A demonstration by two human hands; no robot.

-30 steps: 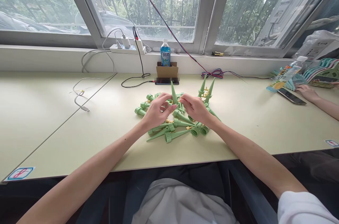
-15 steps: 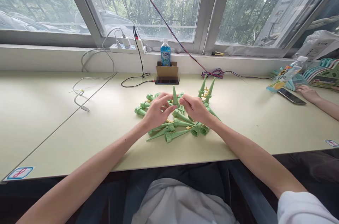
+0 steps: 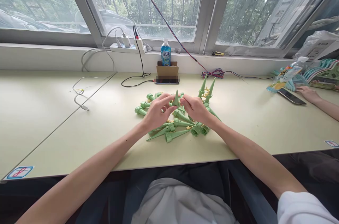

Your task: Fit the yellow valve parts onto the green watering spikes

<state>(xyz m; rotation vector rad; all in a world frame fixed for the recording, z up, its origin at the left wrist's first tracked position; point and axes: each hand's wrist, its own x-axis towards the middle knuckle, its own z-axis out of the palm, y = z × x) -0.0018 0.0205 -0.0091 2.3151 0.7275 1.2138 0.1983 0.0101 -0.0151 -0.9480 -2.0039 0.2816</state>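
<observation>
My left hand [image 3: 158,111] grips a green plastic plant-watering spike [image 3: 176,98] between thumb and fingers, its pointed end up. Close against the spike's right side, my right hand [image 3: 195,108] is closed in a pinch; whatever its fingertips hold is hidden. Below and around both hands lies a pile of similar green spikes [image 3: 177,135] with ribbed caps, some with small yellow valves [image 3: 188,127]. Two more spikes [image 3: 209,91] stand upright behind my right hand, with yellow pieces between them.
A phone [image 3: 166,82] leans by a cardboard box [image 3: 167,70] with a blue bottle [image 3: 166,53]. Cables [image 3: 214,73] run along the back. At right are another person's hand [image 3: 308,93], a dark phone [image 3: 291,97] and a clear bottle [image 3: 287,73]. A grey cable [image 3: 79,97] lies left.
The spike in my left hand has tilted, its tip now lower and slightly further right. Both hands stay in nearly the same place.
</observation>
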